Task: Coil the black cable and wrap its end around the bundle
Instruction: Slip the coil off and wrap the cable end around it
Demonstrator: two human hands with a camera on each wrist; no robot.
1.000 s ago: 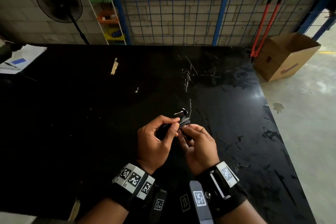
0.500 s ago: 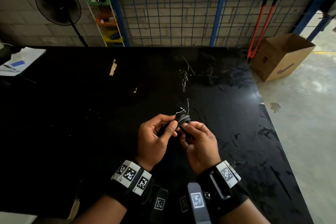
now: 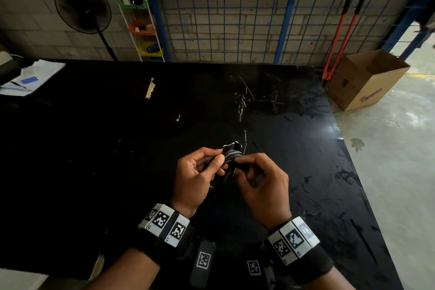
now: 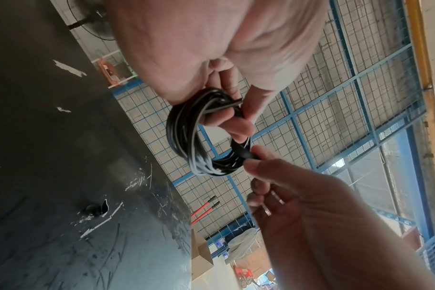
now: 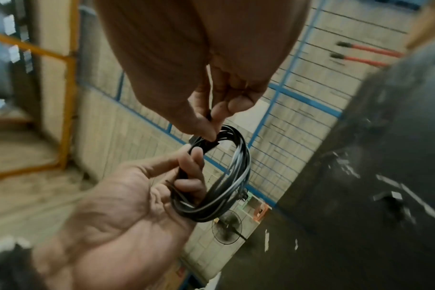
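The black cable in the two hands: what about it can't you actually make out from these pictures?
- Head view: the black cable is mostly covered by the left hand and right hand, and lost against the black table.
- Left wrist view: the cable's tip sits pinched in the right hand's fingertips; how many wraps cross the bundle is unclear.
- Right wrist view: motion blur smears the coil, so loops cannot be counted.

The coiled cable [image 3: 224, 167] sat between the left hand [image 3: 195, 179] and the right hand [image 3: 261, 181], above the table [image 3: 117, 148]. Papers [image 3: 30, 79] lay at the table's far left corner. Behind it stood a fan [image 3: 82, 7] and a shelf rack [image 3: 141, 28]; bolt cutters [image 3: 339, 35] and a cardboard box [image 3: 362, 80] stood off its far right corner.
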